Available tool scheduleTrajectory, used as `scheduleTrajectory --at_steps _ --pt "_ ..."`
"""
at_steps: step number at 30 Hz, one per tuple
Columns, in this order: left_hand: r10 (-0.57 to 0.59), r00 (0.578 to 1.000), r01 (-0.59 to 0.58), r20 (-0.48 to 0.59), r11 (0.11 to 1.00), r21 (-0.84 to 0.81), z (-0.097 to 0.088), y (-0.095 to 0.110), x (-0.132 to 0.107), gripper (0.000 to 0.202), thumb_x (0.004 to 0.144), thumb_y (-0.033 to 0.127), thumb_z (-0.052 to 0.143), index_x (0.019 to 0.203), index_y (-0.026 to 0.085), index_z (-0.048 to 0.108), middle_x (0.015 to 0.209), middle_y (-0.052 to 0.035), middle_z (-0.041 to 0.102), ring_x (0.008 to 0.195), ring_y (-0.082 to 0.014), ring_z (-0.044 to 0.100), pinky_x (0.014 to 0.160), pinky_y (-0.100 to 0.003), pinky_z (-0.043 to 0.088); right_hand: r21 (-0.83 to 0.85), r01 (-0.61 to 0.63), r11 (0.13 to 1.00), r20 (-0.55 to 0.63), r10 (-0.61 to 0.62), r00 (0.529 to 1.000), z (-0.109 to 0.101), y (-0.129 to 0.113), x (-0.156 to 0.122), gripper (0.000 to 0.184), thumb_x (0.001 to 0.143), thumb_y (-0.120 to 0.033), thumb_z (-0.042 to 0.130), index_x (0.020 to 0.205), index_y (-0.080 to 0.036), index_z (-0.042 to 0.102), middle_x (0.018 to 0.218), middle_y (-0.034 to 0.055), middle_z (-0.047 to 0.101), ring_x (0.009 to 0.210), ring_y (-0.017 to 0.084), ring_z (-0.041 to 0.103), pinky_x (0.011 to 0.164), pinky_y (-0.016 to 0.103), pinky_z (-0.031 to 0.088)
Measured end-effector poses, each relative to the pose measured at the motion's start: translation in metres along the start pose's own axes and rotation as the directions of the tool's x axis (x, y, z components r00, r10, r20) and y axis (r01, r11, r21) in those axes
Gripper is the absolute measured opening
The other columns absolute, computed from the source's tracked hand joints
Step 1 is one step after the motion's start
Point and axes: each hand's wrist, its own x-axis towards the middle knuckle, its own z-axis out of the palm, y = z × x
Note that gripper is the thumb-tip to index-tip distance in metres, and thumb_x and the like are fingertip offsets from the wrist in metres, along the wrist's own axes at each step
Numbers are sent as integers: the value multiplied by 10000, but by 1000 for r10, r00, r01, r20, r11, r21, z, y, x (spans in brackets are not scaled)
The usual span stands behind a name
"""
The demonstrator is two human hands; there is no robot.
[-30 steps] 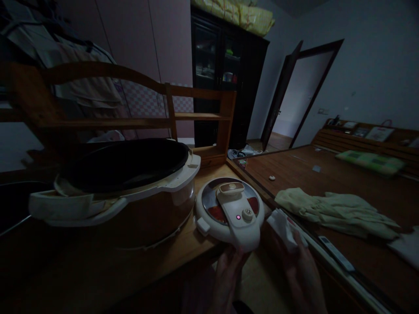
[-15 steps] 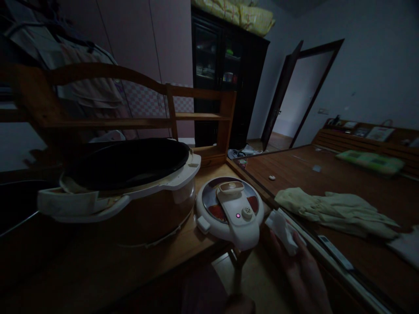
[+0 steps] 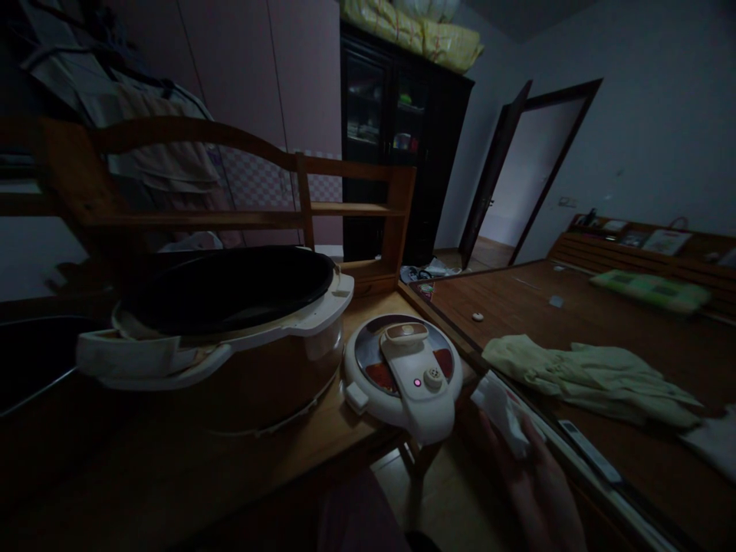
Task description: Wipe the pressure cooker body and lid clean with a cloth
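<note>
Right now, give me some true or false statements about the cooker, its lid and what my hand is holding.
1. The cooker pot stands open, with no lid on it. True.
2. The lid lies on the floor. False: it rests on the wooden table, beside the pot, near the edge.
3. The right hand holds a white cloth. True.
4. The pale green cloth is draped over the pot. False: it lies on the dark wooden surface to the right.
</note>
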Motion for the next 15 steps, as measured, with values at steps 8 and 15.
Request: scheduleTrajectory --at_steps 8,15 --pt "83 989 -72 -126 994 83 -13 -6 -14 499 844 657 553 1164 308 713 959 -24 748 998 -295 731 733 -381 550 -32 53 998 -13 -53 998 0 -8 -6 475 885 -466 675 1290 -218 656 1370 84 651 1332 315 566 1034 489 569" --pt "169 976 -156 -138 982 104 -25 0 -17 556 850 679 516 1267 338 652 1124 -34 716 1177 -333 664 816 -420 547 -27 41 999 -22 -42 999 -1 -1 -6 533 880 -470 692 1342 -211 631 1372 73 655 1274 283 617 1031 417 572"
